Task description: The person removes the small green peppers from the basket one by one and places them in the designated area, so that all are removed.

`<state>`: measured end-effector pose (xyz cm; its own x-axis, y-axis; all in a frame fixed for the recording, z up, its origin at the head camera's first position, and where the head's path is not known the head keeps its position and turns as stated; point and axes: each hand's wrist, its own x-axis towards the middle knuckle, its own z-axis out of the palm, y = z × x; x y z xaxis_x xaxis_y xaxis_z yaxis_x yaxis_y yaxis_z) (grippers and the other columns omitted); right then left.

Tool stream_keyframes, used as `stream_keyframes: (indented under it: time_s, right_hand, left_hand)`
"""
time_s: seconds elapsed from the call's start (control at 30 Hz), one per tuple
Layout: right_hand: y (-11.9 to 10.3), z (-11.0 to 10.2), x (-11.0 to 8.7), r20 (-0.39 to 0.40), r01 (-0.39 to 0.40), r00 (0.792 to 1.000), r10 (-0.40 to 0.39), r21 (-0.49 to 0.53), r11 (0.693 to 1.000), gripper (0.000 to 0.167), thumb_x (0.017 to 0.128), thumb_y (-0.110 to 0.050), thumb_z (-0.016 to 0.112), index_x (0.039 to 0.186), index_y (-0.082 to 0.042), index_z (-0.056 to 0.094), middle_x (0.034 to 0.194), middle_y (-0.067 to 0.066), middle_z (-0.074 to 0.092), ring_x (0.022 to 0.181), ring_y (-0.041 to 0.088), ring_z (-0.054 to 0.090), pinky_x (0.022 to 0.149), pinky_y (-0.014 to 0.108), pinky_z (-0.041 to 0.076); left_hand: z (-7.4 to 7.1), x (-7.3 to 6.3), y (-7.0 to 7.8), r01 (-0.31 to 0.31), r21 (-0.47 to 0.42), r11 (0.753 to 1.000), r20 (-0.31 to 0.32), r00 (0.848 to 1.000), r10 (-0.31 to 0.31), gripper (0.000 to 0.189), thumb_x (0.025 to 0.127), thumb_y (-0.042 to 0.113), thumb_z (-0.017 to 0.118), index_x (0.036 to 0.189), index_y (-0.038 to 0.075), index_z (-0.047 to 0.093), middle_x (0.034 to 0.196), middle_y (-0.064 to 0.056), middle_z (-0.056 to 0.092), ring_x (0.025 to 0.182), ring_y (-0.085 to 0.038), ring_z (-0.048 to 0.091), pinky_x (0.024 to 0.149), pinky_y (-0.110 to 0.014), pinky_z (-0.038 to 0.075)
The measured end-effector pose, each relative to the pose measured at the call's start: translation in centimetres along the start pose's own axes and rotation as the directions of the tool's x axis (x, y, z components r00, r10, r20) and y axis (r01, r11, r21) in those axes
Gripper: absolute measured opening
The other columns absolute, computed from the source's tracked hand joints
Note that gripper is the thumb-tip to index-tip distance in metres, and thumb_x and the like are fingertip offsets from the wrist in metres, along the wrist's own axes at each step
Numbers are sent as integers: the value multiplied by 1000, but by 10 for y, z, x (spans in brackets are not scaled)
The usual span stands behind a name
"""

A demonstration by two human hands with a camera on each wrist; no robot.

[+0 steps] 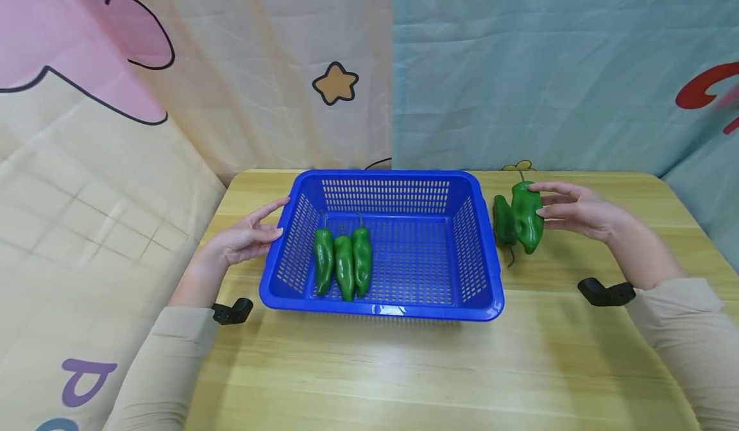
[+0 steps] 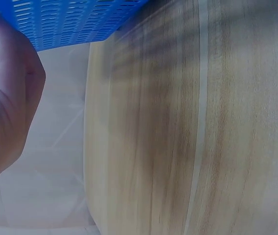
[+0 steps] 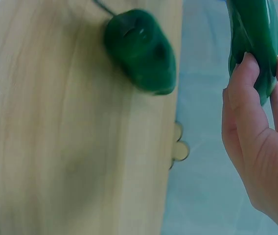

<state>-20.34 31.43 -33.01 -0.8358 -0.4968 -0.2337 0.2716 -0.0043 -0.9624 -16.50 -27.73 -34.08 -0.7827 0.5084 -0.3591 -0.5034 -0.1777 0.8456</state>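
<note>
A blue plastic basket [image 1: 381, 310] stands on the table, with three long green peppers [image 1: 344, 267] side by side in its left half. My left hand [image 1: 245, 238] holds the basket's left rim, thumb and forefinger at the edge; the left wrist view cuts off part of this grip. Right of the basket, my right hand [image 1: 577, 210] pinches a green pepper [image 1: 527, 219] between thumb and fingers, stem end up. In the right wrist view that pepper is raised above the table. Another green pepper [image 3: 141, 54] lies on the wood, partly behind it in the head view.
The light wooden table [image 1: 358, 373] extends in front of the basket and to its right. Printed cloth curtains [image 1: 496, 65] hang behind the table and at both sides. A black wrist device [image 1: 606, 292] sits at the right cuff, another [image 1: 233, 311] at the left.
</note>
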Motion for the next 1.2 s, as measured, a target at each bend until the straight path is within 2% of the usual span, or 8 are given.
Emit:
stream_keyframes:
  time_s: [0.13, 0.37, 0.67, 0.93, 1.2]
  right_hand:
    - [9, -11, -1, -35, -27, 999, 27, 10, 1000, 45, 90, 11, 49, 114, -25, 62, 108, -5, 57, 95, 12, 62, 77, 29, 55]
    - [21, -22, 0, -32, -51, 998, 54, 97, 994, 47, 90, 13, 46, 111, -25, 65, 104, -2, 62, 92, 14, 64, 76, 30, 55]
    - [33, -28, 9, -84, -99, 991, 102, 40, 994, 45, 90, 11, 50, 104, -29, 66, 98, -4, 65, 87, 12, 65, 73, 28, 55]
    - [37, -32, 21, -145, -177, 974, 176, 4, 984, 42, 91, 6, 53, 98, -34, 64, 94, -7, 61, 82, 11, 64, 74, 29, 55]
    - [41, -34, 25, -171, -194, 968, 184, -46, 980, 43, 90, 5, 55, 95, -36, 65, 92, -9, 61, 80, 10, 64, 74, 28, 55]
  left_hand:
    - [0, 0, -1, -6, 0, 1000, 2, 1000, 6, 75, 95, -8, 41, 151, 21, 1, 101, -14, 63, 84, -21, 65, 75, -30, 56]
    - [0, 0, -2, -4, -4, 1000, 7, 1000, 4, 76, 95, -8, 43, 151, 22, 1, 101, -13, 63, 84, -21, 66, 75, -31, 56]
    - [-1, 0, -2, -9, -5, 1000, 23, 1000, 9, 76, 95, -7, 43, 151, 21, 0, 101, -13, 63, 85, -21, 66, 75, -30, 56]
    - [-3, 0, -4, -17, -16, 1000, 47, 999, 18, 78, 95, -6, 44, 151, 21, -3, 102, -13, 63, 86, -21, 65, 76, -30, 56]
    - [-3, 0, -4, -19, -41, 999, 45, 999, 21, 76, 95, -7, 42, 151, 22, -2, 103, -14, 63, 86, -22, 66, 76, -31, 56]
